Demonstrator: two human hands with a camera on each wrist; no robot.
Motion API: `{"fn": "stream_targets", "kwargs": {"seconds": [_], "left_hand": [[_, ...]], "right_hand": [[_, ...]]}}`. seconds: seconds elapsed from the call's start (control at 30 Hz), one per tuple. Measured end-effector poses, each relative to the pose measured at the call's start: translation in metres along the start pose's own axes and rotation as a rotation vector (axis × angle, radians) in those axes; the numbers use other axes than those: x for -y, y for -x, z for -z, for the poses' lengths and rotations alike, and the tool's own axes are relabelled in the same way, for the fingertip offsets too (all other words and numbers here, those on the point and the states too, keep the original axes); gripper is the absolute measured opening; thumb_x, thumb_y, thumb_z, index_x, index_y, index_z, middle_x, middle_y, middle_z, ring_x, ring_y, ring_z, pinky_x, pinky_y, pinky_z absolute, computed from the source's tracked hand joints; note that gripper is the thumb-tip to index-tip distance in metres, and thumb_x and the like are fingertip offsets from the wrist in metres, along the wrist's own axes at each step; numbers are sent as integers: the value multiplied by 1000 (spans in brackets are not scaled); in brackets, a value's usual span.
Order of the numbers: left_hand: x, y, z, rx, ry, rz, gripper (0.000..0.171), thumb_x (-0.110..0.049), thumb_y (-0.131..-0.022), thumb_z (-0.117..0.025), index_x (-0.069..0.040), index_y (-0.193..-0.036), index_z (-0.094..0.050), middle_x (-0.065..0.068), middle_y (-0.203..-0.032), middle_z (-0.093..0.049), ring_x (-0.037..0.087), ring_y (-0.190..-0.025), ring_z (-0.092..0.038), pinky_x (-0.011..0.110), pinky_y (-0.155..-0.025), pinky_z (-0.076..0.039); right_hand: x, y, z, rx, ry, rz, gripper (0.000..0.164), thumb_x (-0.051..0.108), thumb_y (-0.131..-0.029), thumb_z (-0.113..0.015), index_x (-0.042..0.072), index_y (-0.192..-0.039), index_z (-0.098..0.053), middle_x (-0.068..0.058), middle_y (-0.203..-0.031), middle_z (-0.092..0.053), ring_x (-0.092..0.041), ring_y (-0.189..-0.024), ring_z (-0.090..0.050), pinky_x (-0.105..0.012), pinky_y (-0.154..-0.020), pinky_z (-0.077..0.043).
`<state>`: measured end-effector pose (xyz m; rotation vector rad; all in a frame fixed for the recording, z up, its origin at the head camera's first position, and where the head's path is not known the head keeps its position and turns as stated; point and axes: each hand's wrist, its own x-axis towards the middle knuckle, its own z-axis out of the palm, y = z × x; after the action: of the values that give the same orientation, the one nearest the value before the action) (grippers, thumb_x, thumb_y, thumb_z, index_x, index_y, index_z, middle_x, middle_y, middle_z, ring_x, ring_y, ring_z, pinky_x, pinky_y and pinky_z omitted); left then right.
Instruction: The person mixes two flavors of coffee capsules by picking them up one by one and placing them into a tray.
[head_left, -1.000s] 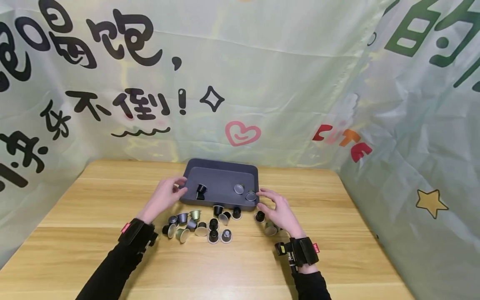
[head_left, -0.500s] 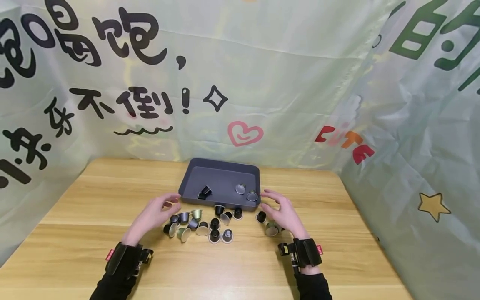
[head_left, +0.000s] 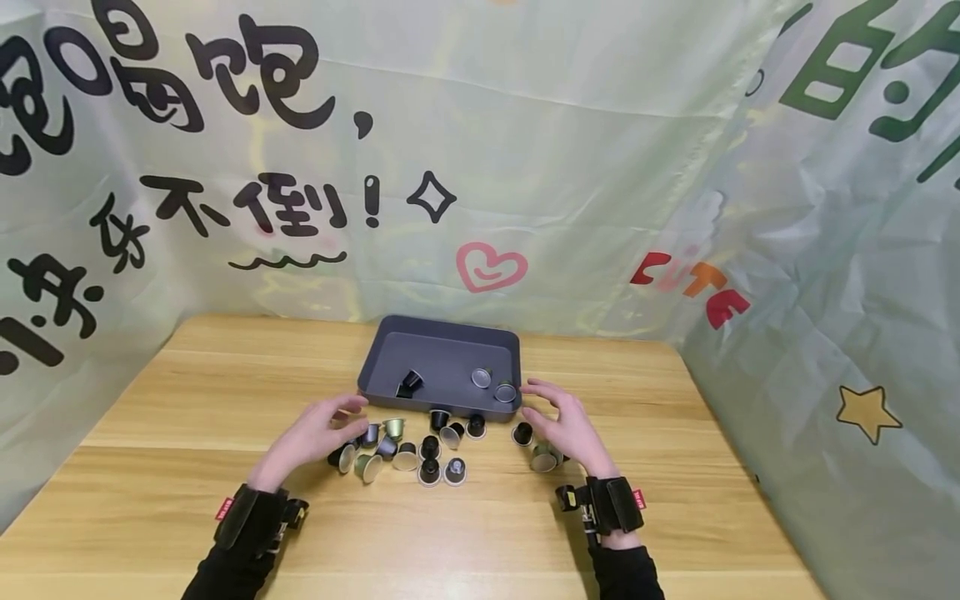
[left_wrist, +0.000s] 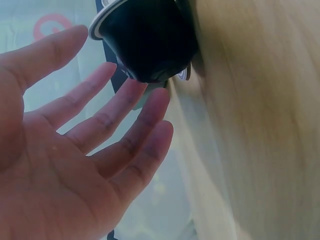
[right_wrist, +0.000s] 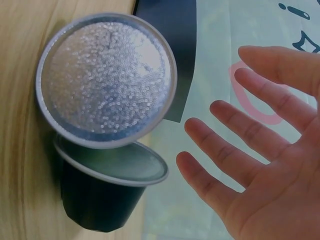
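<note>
My left hand (head_left: 318, 433) hovers at the left end of a group of coffee capsules, its fingers loosely extended and holding nothing. In the left wrist view a dark capsule (left_wrist: 150, 40) lies just beyond those fingertips; whether they touch it I cannot tell. To the right, my right hand (head_left: 566, 425) is held with spread, relaxed fingers beside the tray's front right corner. Near it are a black capsule (head_left: 522, 433) and a greenish one (head_left: 543, 457). The right wrist view has a silver-lidded capsule (right_wrist: 107, 80) against a dark green capsule (right_wrist: 102, 192), both apart from the fingers.
A dark grey tray (head_left: 442, 333) stands at the table's back. Inside it lie two black capsules (head_left: 411, 382) at left and two silver-lidded ones (head_left: 482, 378) at right. Several black, purple and green capsules (head_left: 430, 447) are scattered before it. A printed cloth (head_left: 570, 167) hangs behind.
My left hand has drawn back from the tray's left edge to the capsules in front. Within the tray, a black capsule has tipped toward the right. The right hand has barely moved.
</note>
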<state>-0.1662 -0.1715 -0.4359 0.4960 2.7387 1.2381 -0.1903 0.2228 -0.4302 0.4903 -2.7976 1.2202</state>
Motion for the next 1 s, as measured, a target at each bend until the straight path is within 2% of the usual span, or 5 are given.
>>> {"fn": "stream_targets", "kwargs": {"seconds": [0.13, 0.27, 0.6, 0.83, 1.0], "left_hand": [[1, -1, -2, 9, 10, 10, 46, -19, -96, -66, 8, -132, -56, 29, -128, -64, 40, -111, -65, 54, -96, -56], [3, -2, -4, 14, 12, 4, 46, -19, -96, -66, 7, -132, -56, 29, -128, -63, 40, -111, -64, 55, -97, -55], [4, -3, -5, 35, 2, 16, 46, -18, -96, -66, 6, -133, -56, 29, -130, -63, 41, -113, -64, 55, -98, -55], [1, -3, -5, 51, 4, 14, 45, -18, -96, -67, 6, -133, -56, 29, -130, -62, 41, -112, -64, 55, -97, -56], [0, -2, -5, 57, 7, 15, 45, -18, -96, -67, 6, -133, -56, 29, -130, -62, 41, -113, -64, 55, -97, -56]], "right_hand": [[1, 0, 0, 0, 5, 4, 40, 14, -96, -67, 6, -135, -63, -20, -151, -52, -45, -142, -44, -69, -116, -32], [0, 1, 2, 1, -6, 11, 41, 14, -96, -67, 4, -135, -62, -21, -148, -54, -44, -139, -47, -65, -115, -36], [-6, 1, 4, 28, 8, 26, 37, 12, -95, -67, 2, -130, -64, -19, -134, -65, -41, -120, -61, -63, -104, -47], [-9, 1, 4, 93, 31, 23, 27, 12, -95, -67, 1, -120, -69, -17, -124, -70, -37, -110, -66, -59, -100, -52], [-9, 2, 4, 159, 42, 25, 24, 11, -93, -69, 1, -116, -70, -17, -119, -72, -33, -103, -68, -47, -90, -58]]}}
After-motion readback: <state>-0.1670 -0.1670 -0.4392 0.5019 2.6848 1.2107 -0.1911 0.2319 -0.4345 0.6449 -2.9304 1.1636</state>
